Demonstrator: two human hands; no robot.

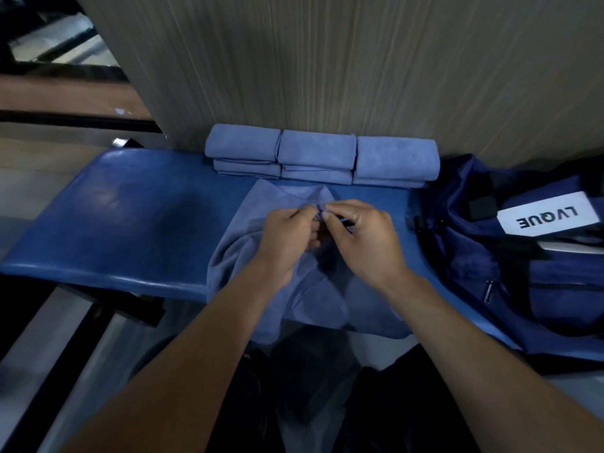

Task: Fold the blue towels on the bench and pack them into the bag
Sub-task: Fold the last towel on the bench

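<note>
- Both hands meet at center: left hand (287,235) and right hand (362,238) pinching one corner of the loose towel (313,289).
- Towel runs 12 to 6, draping off the bench (114,217).
- Folded stacks (322,156) at 12, bag (523,256) at 3, so right hand's closer.

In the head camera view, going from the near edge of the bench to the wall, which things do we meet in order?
Loose blue towel hanging over the bench edge → left hand and right hand pinching its corner → stacks of folded blue towels → wood-grain wall panel.

Folded towels (322,155) behind, bag (523,243) right
</note>
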